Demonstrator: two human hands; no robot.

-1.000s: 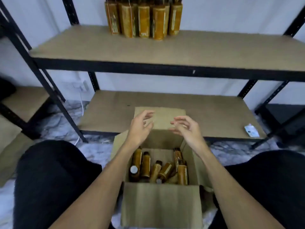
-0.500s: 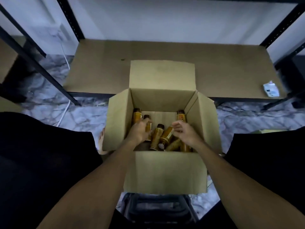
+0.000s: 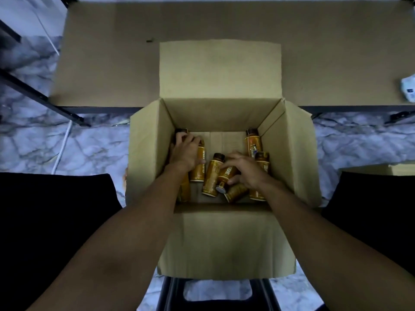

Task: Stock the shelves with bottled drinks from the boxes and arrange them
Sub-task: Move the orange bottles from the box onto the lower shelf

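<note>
Marble floor [image 3: 67, 153], low shelf [image 3: 107, 75] behind the open cardboard box [image 3: 224, 239]. Hands were above it a second ago; now both are inside. Left hand [image 3: 186, 153] grip wraps a left-side bottle [image 3: 197, 171], right hand [image 3: 247, 171] grip wraps a lying bottle [image 3: 224, 178]. Probably lift-out next.

Matt cardboard box [image 3: 226, 241], glossy amber bottles [image 3: 211, 176], veined marble floor [image 3: 67, 149], matt fibreboard shelf [image 3: 107, 70]

One wide-angle view, worn on the head, looks steeply down and forward into the open box [image 3: 226, 239] from close above. Both forearms run in from the bottom corners to the left hand [image 3: 186, 151] and right hand [image 3: 244, 169] near centre, among the bottles [image 3: 212, 176]. The shelf [image 3: 107, 70] ahead crosses the top; floor [image 3: 96, 149] shows at both sides, its lines bowed.
</note>
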